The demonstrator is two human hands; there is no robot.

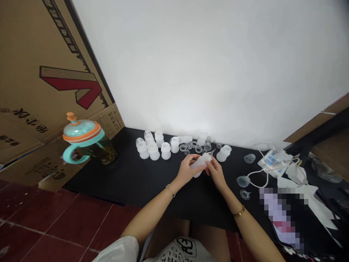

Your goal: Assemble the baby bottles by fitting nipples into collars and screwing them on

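Head view: right of the jug [90,140], left hand [188,169] and right hand [217,172] close around a bottle [200,162], long axis slanted, upper end pointing away from the jug.

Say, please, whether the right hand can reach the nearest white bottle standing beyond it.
Probably yes: the white bottle stands close by the right hand, with nothing visible between, though this hand is busy with a white piece.
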